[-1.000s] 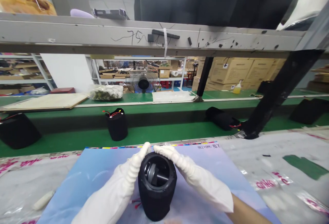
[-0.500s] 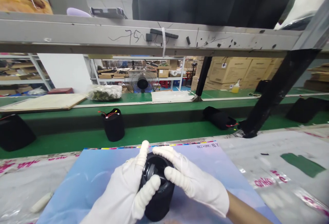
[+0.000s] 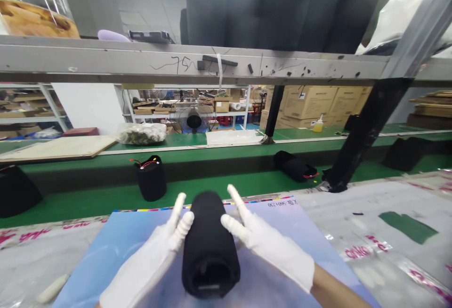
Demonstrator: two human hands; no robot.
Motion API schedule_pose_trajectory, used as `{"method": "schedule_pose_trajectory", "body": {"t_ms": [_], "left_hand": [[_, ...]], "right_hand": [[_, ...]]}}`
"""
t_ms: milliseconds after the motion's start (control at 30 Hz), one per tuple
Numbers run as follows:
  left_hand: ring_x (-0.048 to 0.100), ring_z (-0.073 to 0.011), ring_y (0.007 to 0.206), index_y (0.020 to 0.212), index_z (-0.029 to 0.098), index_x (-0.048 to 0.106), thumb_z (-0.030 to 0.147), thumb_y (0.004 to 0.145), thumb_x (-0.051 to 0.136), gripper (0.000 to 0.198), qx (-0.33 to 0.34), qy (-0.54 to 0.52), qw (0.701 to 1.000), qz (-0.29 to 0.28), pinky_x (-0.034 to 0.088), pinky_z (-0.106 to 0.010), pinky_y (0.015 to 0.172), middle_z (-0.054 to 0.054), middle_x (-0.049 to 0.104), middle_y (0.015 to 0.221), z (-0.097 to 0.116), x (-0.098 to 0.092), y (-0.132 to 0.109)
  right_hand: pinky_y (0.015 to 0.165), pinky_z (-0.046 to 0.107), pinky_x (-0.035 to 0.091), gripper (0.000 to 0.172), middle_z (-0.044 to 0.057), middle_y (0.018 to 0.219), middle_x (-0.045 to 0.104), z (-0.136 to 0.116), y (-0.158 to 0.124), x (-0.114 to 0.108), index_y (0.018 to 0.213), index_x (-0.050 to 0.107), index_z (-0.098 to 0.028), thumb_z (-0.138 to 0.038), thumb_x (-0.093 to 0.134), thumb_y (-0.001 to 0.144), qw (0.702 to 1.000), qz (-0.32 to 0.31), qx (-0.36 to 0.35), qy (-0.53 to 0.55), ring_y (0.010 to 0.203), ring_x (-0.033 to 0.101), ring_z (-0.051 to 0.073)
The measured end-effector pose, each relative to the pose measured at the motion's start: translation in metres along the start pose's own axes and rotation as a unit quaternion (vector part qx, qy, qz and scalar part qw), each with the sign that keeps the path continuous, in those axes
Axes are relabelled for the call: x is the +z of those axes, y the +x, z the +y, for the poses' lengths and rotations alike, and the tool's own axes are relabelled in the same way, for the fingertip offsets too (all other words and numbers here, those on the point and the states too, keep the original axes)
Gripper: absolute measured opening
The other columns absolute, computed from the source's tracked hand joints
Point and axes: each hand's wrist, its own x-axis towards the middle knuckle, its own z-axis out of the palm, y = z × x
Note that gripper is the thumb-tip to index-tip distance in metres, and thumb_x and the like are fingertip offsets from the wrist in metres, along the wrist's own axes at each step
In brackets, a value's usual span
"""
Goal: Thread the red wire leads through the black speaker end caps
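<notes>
A black fabric-covered cylinder (image 3: 211, 232) lies on the blue printed sheet (image 3: 141, 242) in front of me, its dark round end facing me. The end's inner details are blurred. On its left side is my left hand (image 3: 155, 247), in a white glove with ribbed finger covers, thumb and finger stretched out and apart. My right hand (image 3: 261, 239), gloved the same way, is on the other side with its fingers spread. Both thumbs are at the cylinder's sides; whether they press on it I cannot tell.
Beyond the sheet, a green conveyor belt (image 3: 197, 181) carries an upright black cylinder (image 3: 151, 181) with red wires, a lying one (image 3: 294, 166), and other black pieces. A grey shelf beam (image 3: 141, 65) crosses overhead. A black-wrapped post (image 3: 363, 133) stands right. A green scrap (image 3: 407, 227) lies right.
The cylinder has gone from standing, with its glossy black top up, to lying with an end toward me. My hands have moved apart to its two sides, and the view has tilted up slightly.
</notes>
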Motion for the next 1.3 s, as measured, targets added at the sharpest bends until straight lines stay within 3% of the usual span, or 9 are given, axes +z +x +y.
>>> {"method": "schedule_pose_trajectory", "body": {"t_ms": [67,133,367,433,567,633,767,933,1300], "left_hand": [[0.066,-0.0281,0.114,0.155,0.028,0.012,0.055,0.095,0.044,0.074,0.011,-0.037,0.999,-0.007,0.057,-0.042,0.087,-0.01,0.065,0.132,0.002,0.006,0.004],[0.055,-0.0286,0.128,0.155,0.027,-0.003,0.058,0.088,0.056,0.095,0.06,-0.087,0.994,-0.005,0.049,-0.045,0.101,-0.01,0.055,0.143,0.006,0.013,0.005],[0.047,-0.0321,0.135,0.154,0.026,0.0,0.066,0.078,0.063,0.107,0.089,-0.202,0.974,-0.044,0.04,-0.049,0.11,-0.013,0.05,0.147,0.0,0.038,-0.004],[0.049,-0.0339,0.133,0.154,0.024,0.004,0.069,0.08,0.057,0.102,0.106,-0.19,0.976,-0.025,0.042,-0.05,0.108,-0.015,0.05,0.145,-0.008,0.043,-0.009],[0.059,-0.0236,0.117,0.147,0.036,0.026,0.051,0.094,0.048,0.059,0.159,-0.166,0.963,0.142,0.052,-0.043,0.099,-0.008,0.049,0.134,-0.015,0.035,-0.018],[0.057,-0.0188,0.112,0.134,0.037,0.044,0.036,0.096,0.051,0.039,0.248,-0.112,0.941,0.204,0.052,-0.038,0.1,-0.003,0.049,0.123,-0.01,0.023,-0.019],[0.061,-0.0169,0.104,0.101,0.018,0.064,0.022,0.098,0.048,0.017,0.454,0.126,0.857,0.209,0.051,-0.032,0.101,-0.005,0.059,0.1,0.012,0.009,-0.016],[0.068,-0.0148,0.09,0.099,0.013,0.062,0.015,0.1,0.044,0.018,0.445,0.175,0.848,0.229,0.054,-0.03,0.089,-0.005,0.071,0.089,0.031,0.016,-0.008],[0.063,-0.0093,0.062,0.09,0.015,0.062,0.022,0.098,0.051,0.015,0.407,0.082,0.894,0.168,0.048,-0.025,0.066,0.001,0.07,0.07,0.06,0.009,0.004]], "right_hand": [[0.1,0.046,0.049,0.107,0.015,0.145,0.05,0.0,0.001,0.004,0.156,-0.007,-0.026,-0.049,0.068,0.084,0.997,0.025,-0.076,-0.008,0.12,0.06,0.026],[0.117,0.051,0.028,0.114,0.014,0.16,0.023,0.001,0.0,0.007,0.156,-0.002,-0.026,-0.043,0.078,0.076,0.986,0.024,-0.159,-0.041,0.145,0.031,0.03],[0.12,0.053,0.018,0.119,0.016,0.163,0.012,0.034,0.003,0.006,0.155,-0.002,-0.024,-0.049,0.08,0.072,0.974,-0.006,-0.184,-0.134,0.15,0.015,0.034],[0.117,0.051,0.028,0.113,0.017,0.16,0.019,0.05,0.006,0.002,0.156,0.001,-0.024,-0.056,0.074,0.076,0.952,0.005,-0.261,-0.162,0.147,0.023,0.036],[0.101,0.048,0.045,0.07,0.013,0.128,0.051,0.066,0.002,-0.007,0.15,0.022,-0.025,-0.054,0.05,0.093,0.892,0.153,-0.396,-0.152,0.118,0.054,0.03],[0.095,0.047,0.046,0.048,0.008,0.111,0.054,0.062,-0.003,-0.007,0.14,0.034,-0.029,-0.041,0.049,0.095,0.861,0.207,-0.443,-0.141,0.104,0.057,0.026],[0.083,0.04,0.049,0.032,0.005,0.097,0.06,0.043,-0.008,0.001,0.123,0.05,-0.023,-0.023,0.057,0.092,0.817,0.218,-0.503,-0.182,0.091,0.059,0.022],[0.077,0.036,0.049,0.021,0.007,0.093,0.068,0.023,-0.008,0.008,0.117,0.055,-0.015,-0.018,0.051,0.097,0.808,0.191,-0.504,-0.238,0.085,0.061,0.019],[0.08,0.037,0.049,0.02,0.004,0.092,0.065,-0.009,-0.016,-0.008,0.117,0.056,-0.025,-0.024,0.055,0.097,0.875,0.055,-0.417,-0.24,0.084,0.056,0.019]]}}
